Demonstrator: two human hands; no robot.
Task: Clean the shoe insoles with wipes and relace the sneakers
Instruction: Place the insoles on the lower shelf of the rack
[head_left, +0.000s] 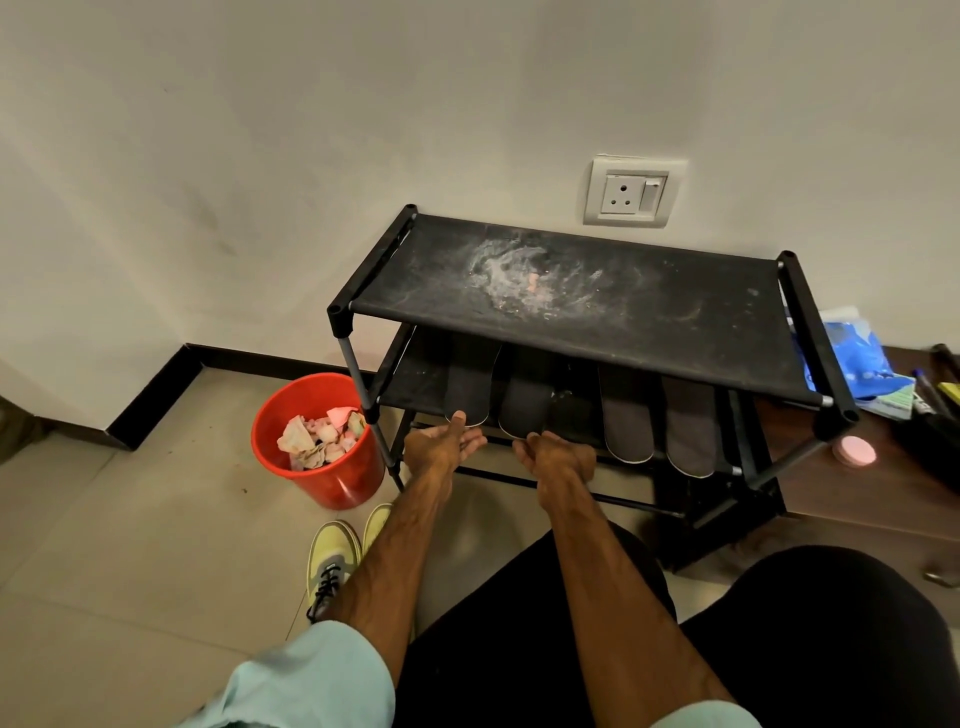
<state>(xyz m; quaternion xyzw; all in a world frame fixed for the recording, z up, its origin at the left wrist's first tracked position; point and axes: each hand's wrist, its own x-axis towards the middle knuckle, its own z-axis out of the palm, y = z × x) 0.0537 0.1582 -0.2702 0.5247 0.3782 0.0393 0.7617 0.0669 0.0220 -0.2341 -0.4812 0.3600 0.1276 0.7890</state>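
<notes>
Left hand: the left hand (441, 444) reaches to the middle shelf, fingers straight and spread, thumb tip touching the near end of the leftmost dark grey foam insole (467, 384).
Right hand: the right hand (558, 454) is at the near end of the second dark grey insole (524, 400), back upward; I cannot tell whether its fingers grip it.
Insoles: four lie side by side on the middle shelf of the black fabric-and-tube shoe rack (571, 296), the other two dark insoles (657, 421) well to the right.
Sneakers: yellow-green sneakers with black laces (330, 561) stand on the tiled floor by the left forearm.
Bin: a red plastic bucket (317, 486), left of the rack, holds crumpled used wipes (322, 434).
Wipes pack: a blue plastic packet (852, 358) lies right of the rack.
</notes>
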